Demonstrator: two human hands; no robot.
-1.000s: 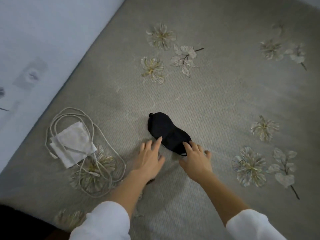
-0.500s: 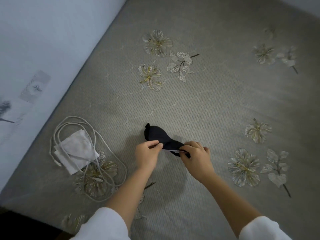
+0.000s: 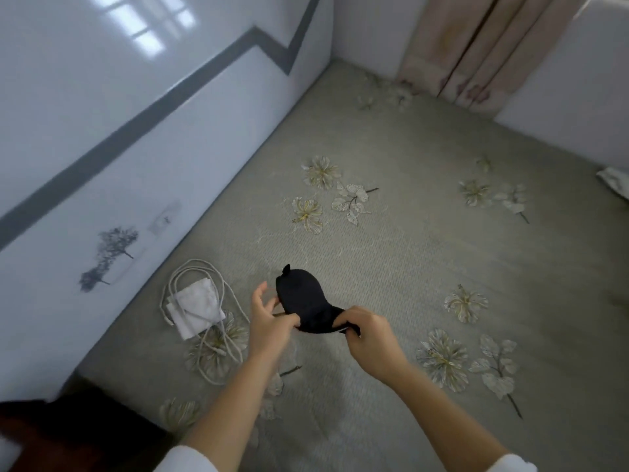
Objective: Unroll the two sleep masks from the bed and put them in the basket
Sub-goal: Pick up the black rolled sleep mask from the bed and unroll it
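Note:
A black sleep mask (image 3: pixel 304 299) is lifted off the grey flowered bed cover (image 3: pixel 425 253), held between both hands. My left hand (image 3: pixel 269 321) pinches its near left edge with thumb and fingers. My right hand (image 3: pixel 369 335) grips its near right end, where a thin pale strap edge shows. The mask's far end points up and away, with a small loop at the tip. No second mask and no basket are in view.
A white folded cloth pouch (image 3: pixel 197 306) lies inside a coiled white cord (image 3: pixel 218 335) on the cover, left of my hands. A glossy white wall (image 3: pixel 119 148) borders the bed on the left. Pink curtains (image 3: pixel 476 46) hang at the far end.
Both hands went from touching the mask flat on the bed to pinching it and lifting it off the cover. The camera has tilted up, showing the wall and curtains.

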